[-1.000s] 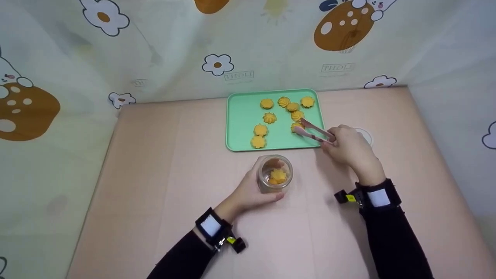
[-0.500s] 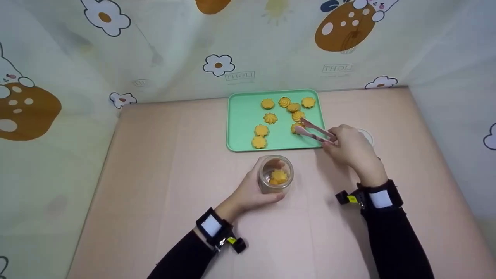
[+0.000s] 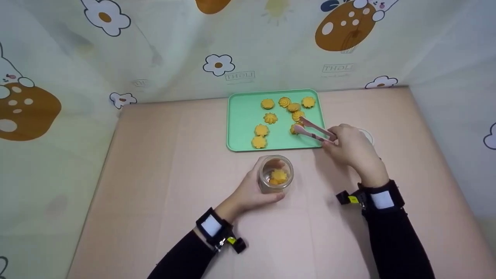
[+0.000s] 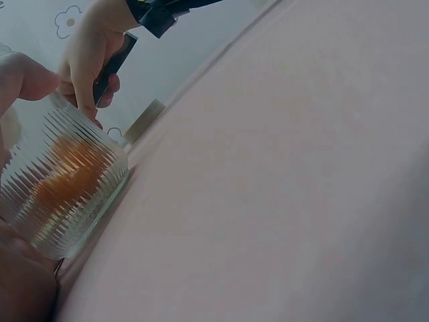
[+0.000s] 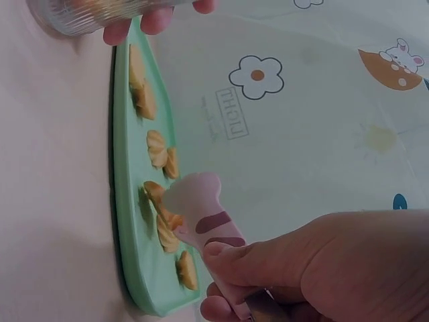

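My left hand [image 3: 250,192] grips a clear glass jar [image 3: 270,189] with its mouth facing up. Yellow flower-shaped cookies [image 3: 278,175] lie inside; ribbed glass blurs them in the left wrist view. My right hand [image 3: 352,147] holds pink tongs [image 3: 309,134] over the right side of a green tray [image 3: 241,120]. The tong tips are at a cookie [image 3: 293,129], partly hidden behind them. In the right wrist view this cookie [image 5: 153,193] stands tilted against the paw-shaped tip; whether it is pinched, I cannot tell.
Several more cookies lie on the tray, including a touching pair [image 3: 259,142] at the near left and one [image 3: 308,102] at the far right corner. A patterned curtain [image 3: 166,50] hangs behind the pink tabletop [image 3: 147,166].
The cookie at the tong tips has shifted slightly left, and the tips have edged with it. My left hand and the jar stay in place.
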{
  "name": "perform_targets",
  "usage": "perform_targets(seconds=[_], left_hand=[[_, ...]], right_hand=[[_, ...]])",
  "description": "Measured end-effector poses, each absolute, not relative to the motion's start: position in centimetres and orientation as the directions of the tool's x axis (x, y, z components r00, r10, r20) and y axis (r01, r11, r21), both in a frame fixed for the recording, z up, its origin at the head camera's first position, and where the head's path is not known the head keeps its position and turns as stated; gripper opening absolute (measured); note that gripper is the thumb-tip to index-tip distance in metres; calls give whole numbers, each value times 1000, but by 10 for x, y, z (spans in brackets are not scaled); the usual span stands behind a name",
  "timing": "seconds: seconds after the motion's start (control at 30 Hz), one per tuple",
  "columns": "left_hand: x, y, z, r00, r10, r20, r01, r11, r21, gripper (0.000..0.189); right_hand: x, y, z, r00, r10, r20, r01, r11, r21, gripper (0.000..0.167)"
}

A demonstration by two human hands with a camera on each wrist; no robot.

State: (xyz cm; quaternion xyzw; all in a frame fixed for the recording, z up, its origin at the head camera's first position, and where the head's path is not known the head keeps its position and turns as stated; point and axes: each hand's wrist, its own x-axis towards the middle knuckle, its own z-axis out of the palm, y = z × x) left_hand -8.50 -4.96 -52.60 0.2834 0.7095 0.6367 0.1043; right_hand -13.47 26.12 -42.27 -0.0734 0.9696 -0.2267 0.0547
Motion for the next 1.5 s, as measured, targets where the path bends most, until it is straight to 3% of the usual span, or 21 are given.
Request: perform_targets(seconds=[0.3,0.53,1.07,1.5], left_hand=[[-85,-49,-527,-818,531,220,274,22,962,87],[-85,-49,-526,-815,535,224,276,18,961,89],[-84,-49,-526,-826,526,204,262,37,964,90],[-86,-48,-527,-817,529,230,281,17,960,89]], right_hand=[[-133,261,-419,-981,-185,-57,-141,883,-448,35],[-132,264,-418,-983,-181,-31,-149,881,-449,25],[-131,273,-407,-990,-130,-49,-90,866,-493,34],[-130,252,-420,-968,-210,-138,-126,882,-454,41]])
